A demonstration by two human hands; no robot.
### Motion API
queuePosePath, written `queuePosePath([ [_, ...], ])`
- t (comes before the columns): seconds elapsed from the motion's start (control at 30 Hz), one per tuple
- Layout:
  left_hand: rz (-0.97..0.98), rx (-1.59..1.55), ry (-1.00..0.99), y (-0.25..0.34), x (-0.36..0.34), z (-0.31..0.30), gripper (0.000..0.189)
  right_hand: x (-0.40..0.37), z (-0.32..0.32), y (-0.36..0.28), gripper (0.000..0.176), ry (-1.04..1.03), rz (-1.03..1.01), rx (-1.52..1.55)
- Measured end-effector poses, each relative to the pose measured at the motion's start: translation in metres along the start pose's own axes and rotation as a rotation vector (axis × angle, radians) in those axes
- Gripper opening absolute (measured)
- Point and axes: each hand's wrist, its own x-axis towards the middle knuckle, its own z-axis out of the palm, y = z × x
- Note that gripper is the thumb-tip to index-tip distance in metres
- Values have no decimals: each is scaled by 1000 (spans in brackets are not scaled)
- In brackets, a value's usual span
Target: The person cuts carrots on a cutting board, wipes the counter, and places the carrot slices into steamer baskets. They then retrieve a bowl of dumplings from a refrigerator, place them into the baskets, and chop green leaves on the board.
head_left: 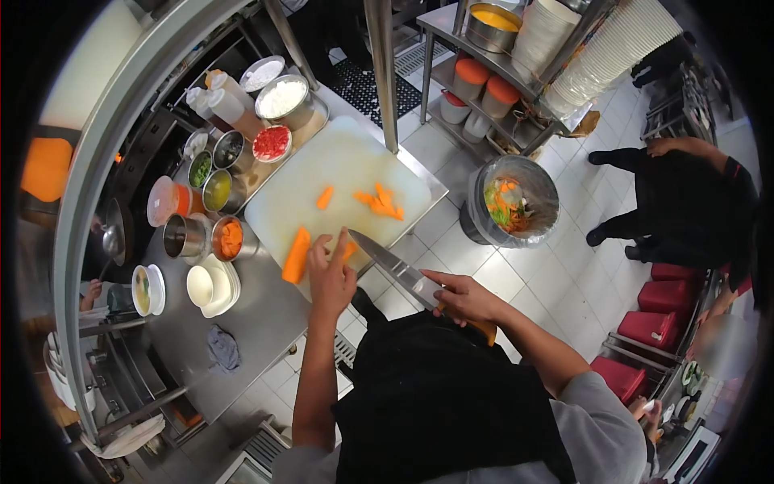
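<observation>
My right hand (463, 298) is closed around the yellow-orange handle of a chef's knife (401, 270). Its blade points up and left, with the tip at the near edge of a white cutting board (282, 185). My left hand (332, 278) is over the board with fingers stretched out, the index fingertip close to the knife tip. Beside those fingers lies a small orange piece (349, 251), partly hidden, which looks like carrot. A longer peeled carrot piece (297, 255) rests left of my hand. Farther up the board are cut carrot pieces (379, 202) and a single chunk (324, 198).
Metal containers of ingredients, one with cut carrot (231, 239), line the board's left. White bowls (214, 286) and a grey cloth (223, 348) sit on the steel counter. A lined bin (474, 222) holds scraps. A metal post (382, 81) rises behind the board. A person (685, 194) stands right.
</observation>
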Motion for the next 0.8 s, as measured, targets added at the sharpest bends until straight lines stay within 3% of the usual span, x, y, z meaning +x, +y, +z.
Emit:
queuePosePath([
  [0.03, 1, 5, 3, 6, 1, -1, 72, -2, 1, -2, 56, -4, -12, 6],
  [0.1, 179, 158, -11, 15, 4, -4, 71, -5, 3, -8, 56, -11, -30, 7],
  [0.2, 48, 256, 69, -2, 12, 7, 66, -11, 3, -11, 57, 87, -70, 112],
  [0.27, 15, 149, 87, -13, 14, 9, 61, -11, 3, -10, 60, 196, -148, -205],
  [0.3, -19, 44, 104, -16, 15, 10, 57, -8, 3, -3, 60, 198, -148, -206],
  [0.37, -22, 11, 65, -18, 12, 13, 51, -1, 4, 11, 63, 236, -327, -660],
  [0.53, 0, -14, 5, -19, 8, 27, 36, 5, 15, 13, 62, 231, -335, -652],
  [0.6, 25, -15, 84, -20, 9, 34, 29, 8, 17, 15, 62, 230, -330, -657],
  [0.8, -10, -88, 92, -21, 10, 38, 24, 10, 24, 16, 62, 233, -326, -706],
])
